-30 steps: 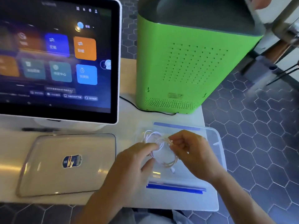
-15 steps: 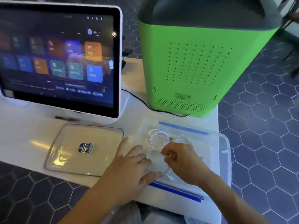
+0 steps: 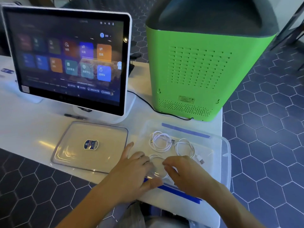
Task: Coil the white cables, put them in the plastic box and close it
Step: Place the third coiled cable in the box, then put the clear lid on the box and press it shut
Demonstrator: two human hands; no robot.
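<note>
The clear plastic box (image 3: 220,155) with blue handles stands at the table's right end. Three coiled white cables lie inside: one coil (image 3: 160,141) at the back left, a second coil (image 3: 185,148) at the back right with its plug sticking out, and a third coil (image 3: 158,167) at the front. My left hand (image 3: 136,171) rests on the box's front left corner, fingers spread, fingertips on the third coil. My right hand (image 3: 185,175) hovers over that coil's right side with loosely curled fingers. The clear lid (image 3: 90,145) lies flat on the table, left of the box.
A large touchscreen monitor (image 3: 69,60) stands behind the lid. A green perforated machine (image 3: 197,71) stands behind the box, its black cord (image 3: 148,104) running across the white table (image 3: 24,129). A black pen (image 3: 74,116) lies by the monitor's foot.
The third coil went from being held up between both hands down to the box's floor. My right hand's pinch on it has loosened and my left hand has flattened.
</note>
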